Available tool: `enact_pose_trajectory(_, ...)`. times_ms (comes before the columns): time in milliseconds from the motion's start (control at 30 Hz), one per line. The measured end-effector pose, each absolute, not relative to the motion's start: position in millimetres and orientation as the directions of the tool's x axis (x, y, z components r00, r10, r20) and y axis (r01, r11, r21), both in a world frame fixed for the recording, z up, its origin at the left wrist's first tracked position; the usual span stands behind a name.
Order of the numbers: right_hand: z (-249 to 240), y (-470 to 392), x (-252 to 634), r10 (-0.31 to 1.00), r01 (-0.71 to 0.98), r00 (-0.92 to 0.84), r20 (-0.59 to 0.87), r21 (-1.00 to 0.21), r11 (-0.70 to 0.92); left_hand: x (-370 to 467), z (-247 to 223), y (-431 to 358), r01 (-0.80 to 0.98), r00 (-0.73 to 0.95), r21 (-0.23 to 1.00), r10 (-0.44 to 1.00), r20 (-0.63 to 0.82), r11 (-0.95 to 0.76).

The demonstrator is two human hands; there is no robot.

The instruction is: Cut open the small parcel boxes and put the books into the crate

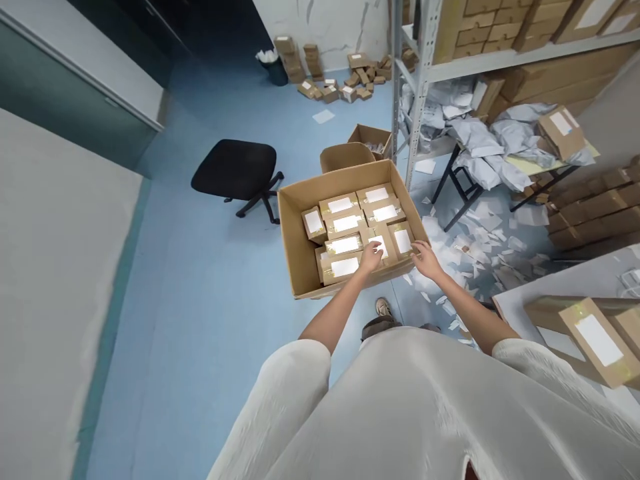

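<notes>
A large open cardboard carton (pixel 295 240) is in front of me, with several small brown boxes with white labels inside. My left hand (pixel 373 256) is over the near part of the carton, its fingers apart and bent over a labelled small box (pixel 379 241). At the carton's near right corner is my right hand (pixel 425 259), fingers spread and reaching over the rim beside another small box (pixel 401 239). Whether its fingertips touch that box or only the rim, I cannot tell. Neither hand visibly grips anything.
A black chair (pixel 235 170) stands left of the carton. Behind it is another open box (pixel 370 137). Metal shelving (pixel 420 87) rises at the right, near a table with grey parcels (pixel 483 147). Paper scraps (pixel 480 247) litter the floor. Small boxes (pixel 360 73) lie by the far wall.
</notes>
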State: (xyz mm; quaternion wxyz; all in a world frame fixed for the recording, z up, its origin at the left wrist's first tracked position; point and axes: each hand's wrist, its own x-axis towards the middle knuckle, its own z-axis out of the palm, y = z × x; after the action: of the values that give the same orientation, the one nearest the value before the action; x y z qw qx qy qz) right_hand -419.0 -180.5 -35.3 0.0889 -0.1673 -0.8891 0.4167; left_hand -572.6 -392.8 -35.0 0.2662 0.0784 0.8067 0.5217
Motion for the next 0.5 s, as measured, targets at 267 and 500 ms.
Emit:
enact_pose_trajectory(267,-59.5,-210.8,-492.7,0.288,0.428,-0.904,-0.317,-0.642,0.636,-604.9,-86.1,-442.2,-0.329,-0.816,0.824,0.301,-0.494,0.461)
enact_pose_trajectory(500,-85.3,-211.1,-522.2,0.309,0.613,-0.765,-0.565,-0.492,0.618,-602.9,-129.0,-450.2,-0.455,-0.746,0.735,0.236,-0.623,0.503)
